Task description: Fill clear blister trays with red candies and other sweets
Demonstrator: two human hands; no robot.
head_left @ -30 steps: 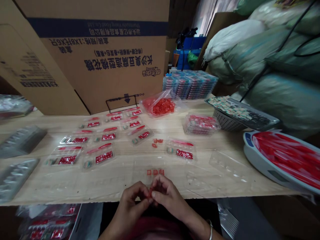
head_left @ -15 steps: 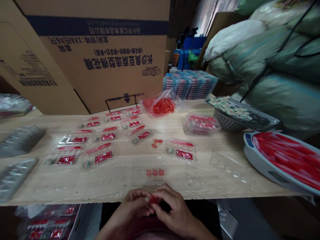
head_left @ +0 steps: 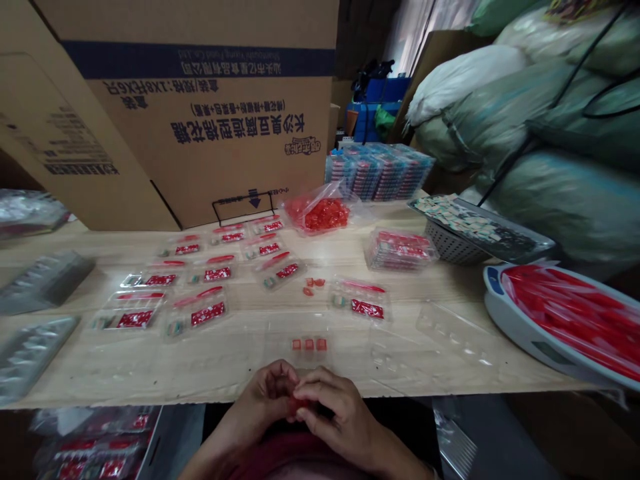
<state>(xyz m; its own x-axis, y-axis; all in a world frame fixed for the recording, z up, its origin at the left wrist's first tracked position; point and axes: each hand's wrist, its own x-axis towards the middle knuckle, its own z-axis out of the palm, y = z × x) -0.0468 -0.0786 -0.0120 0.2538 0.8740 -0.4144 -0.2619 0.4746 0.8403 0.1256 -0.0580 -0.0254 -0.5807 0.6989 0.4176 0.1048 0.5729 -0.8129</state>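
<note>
Both hands meet just over the table's front edge. My left hand [head_left: 265, 399] pinches a small red translucent piece [head_left: 297, 404], its fingers curled. From the other side, my right hand [head_left: 334, 408] grips the same piece; fingers cover much of it, so its exact shape is hidden. Right beyond the hands lies a clear plastic tray [head_left: 280, 330], with three small red square pieces [head_left: 309, 345] in a row in it. Farther back, a few loose red pieces [head_left: 310, 285] lie on the wood. A filled clear tray [head_left: 360, 299] with a red-and-white packet sits to their right.
Several filled trays [head_left: 207, 313] spread across the left. Behind stand a large carton [head_left: 215, 160], a bag of red pieces [head_left: 327, 213] and stacked packs [head_left: 377, 173]. At right are piled trays [head_left: 400, 250], a basket of sachets [head_left: 460, 243] and a white tub [head_left: 520, 333] of red items.
My left hand has turned slightly, its fingers lifting and opening a little from the red piece. The right hand stays on the piece. Things on the table keep their places.
</note>
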